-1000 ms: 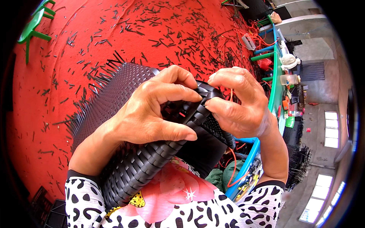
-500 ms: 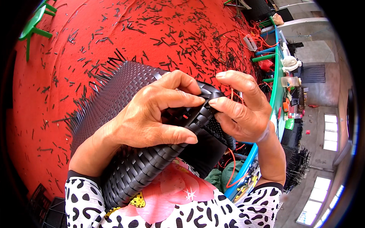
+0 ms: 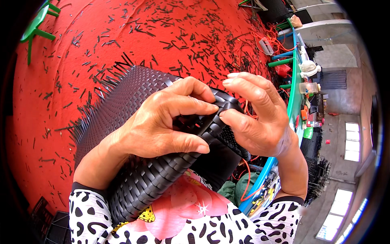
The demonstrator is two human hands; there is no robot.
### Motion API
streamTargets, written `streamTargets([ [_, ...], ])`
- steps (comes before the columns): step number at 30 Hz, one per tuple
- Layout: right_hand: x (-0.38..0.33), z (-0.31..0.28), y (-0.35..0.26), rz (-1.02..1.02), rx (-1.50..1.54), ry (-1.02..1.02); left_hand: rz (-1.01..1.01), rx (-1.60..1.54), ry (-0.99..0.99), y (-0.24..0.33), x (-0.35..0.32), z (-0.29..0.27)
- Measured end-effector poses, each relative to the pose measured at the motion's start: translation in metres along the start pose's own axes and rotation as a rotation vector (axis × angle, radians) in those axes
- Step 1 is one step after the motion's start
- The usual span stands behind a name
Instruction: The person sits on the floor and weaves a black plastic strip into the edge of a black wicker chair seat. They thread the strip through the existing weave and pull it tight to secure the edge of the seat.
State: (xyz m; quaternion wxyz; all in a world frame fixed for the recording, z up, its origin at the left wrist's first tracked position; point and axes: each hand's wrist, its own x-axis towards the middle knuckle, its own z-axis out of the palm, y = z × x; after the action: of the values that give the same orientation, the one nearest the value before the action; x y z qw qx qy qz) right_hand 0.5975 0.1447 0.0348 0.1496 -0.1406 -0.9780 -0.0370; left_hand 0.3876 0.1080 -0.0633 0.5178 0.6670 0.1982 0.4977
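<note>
A black woven plastic wicker piece (image 3: 150,181) rests slantwise against my body, its thick plaited edge rising to a corner near the middle. My left hand (image 3: 158,118) grips it at that corner, with fingertips pressing the strips and the thumb along the plaited edge. Beside the corner, my right hand (image 3: 260,116) touches the strips with its lowest visible digit. Its upper fingers are lifted and apart, holding nothing that shows. Loose strip ends (image 3: 87,116) bristle from the far left edge of the weave. My left hand covers part of the inner side.
Black strip offcuts litter the red floor (image 3: 134,49). A green stool (image 3: 36,30) stands at the far left. On the right runs a long green-edged table (image 3: 293,97) with a clear jar (image 3: 309,88) and a small white fan (image 3: 310,68). Orange cords (image 3: 245,183) hang beside it.
My right hand's upper fingers have lifted up and left, opening away from the corner strips, while its wrist has shifted slightly right. My left hand and the woven piece stay almost still.
</note>
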Motion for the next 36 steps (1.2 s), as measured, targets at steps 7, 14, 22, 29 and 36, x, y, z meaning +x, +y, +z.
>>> streamTargets([
  [7,0.016,-0.008,0.002,0.052,0.134,-0.077,-0.006,0.115,0.087,0.007,-0.001,0.009],
  [14,0.041,-0.015,0.005,-0.073,0.06,-0.234,0.0,0.058,0.105,0.002,0.001,0.008],
  [22,0.052,-0.021,-0.008,-0.15,-0.046,-0.388,0.053,0.036,0.12,-0.004,0.0,0.007],
  [29,0.046,-0.015,-0.007,-0.157,-0.009,-0.334,0.063,0.041,0.167,-0.005,-0.003,0.011],
  [36,0.037,-0.01,0.003,-0.16,0.061,-0.234,0.063,0.139,0.159,-0.001,-0.008,0.01],
])
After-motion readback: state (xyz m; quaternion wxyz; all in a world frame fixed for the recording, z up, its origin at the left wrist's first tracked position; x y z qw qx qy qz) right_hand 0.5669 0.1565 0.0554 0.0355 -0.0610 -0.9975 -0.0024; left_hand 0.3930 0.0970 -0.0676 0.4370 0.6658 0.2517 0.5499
